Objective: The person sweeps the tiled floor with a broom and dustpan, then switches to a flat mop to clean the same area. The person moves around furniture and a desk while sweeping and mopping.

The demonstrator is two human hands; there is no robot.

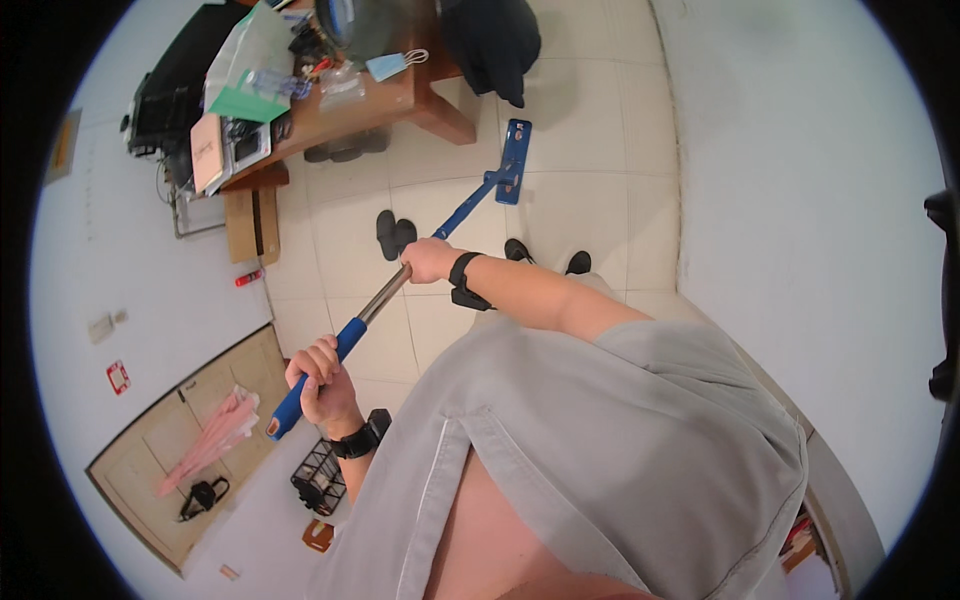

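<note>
A flat mop with a silver-and-blue pole slants across the middle of the view. Near its upper end, my left hand is closed round the blue grip. Further down the pole, my right hand is wrapped about the shaft. The blue rectangular mop head rests on the tiled floor beyond my feet, and whatever pad is under it is hidden. Each wrist wears a black strap with a small device.
A wooden table loaded with bags, a mask and other items stands far left, dark clothing beside it. Black slippers lie on the light tiles. A white wall runs along the right. A door is at left.
</note>
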